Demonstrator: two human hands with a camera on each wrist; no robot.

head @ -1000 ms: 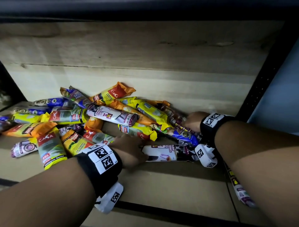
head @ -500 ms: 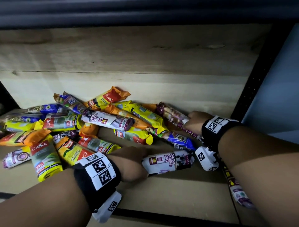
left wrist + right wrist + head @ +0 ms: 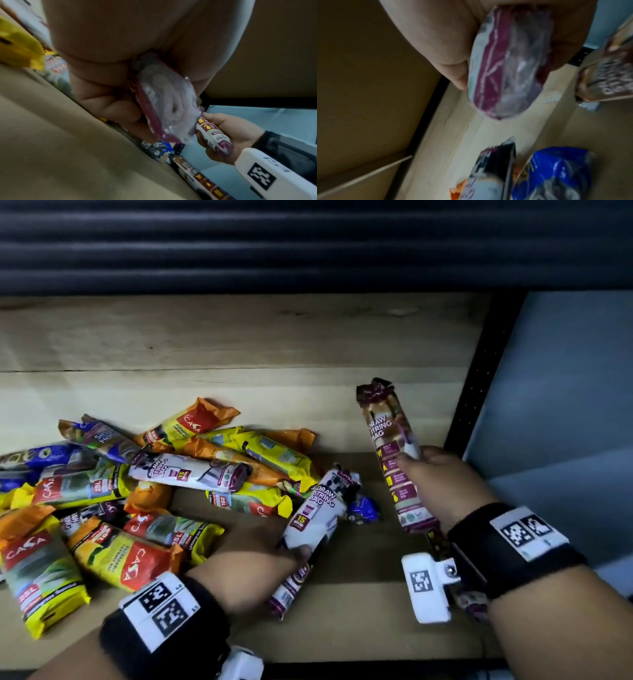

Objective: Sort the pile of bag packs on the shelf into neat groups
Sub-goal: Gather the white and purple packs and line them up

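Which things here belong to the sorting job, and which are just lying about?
Part of the job:
- left hand gripping a white draw string bag pack
- right hand gripping a maroon draw string bag pack
- pile of bag packs
- wooden shelf

Just there:
- black shelf post
- dark slatted panel

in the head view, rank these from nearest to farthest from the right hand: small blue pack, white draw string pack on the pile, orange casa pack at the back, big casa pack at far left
From the right hand:
1. small blue pack, just to its left
2. white draw string pack, pile centre
3. orange casa pack, back of pile
4. big casa pack, far left front
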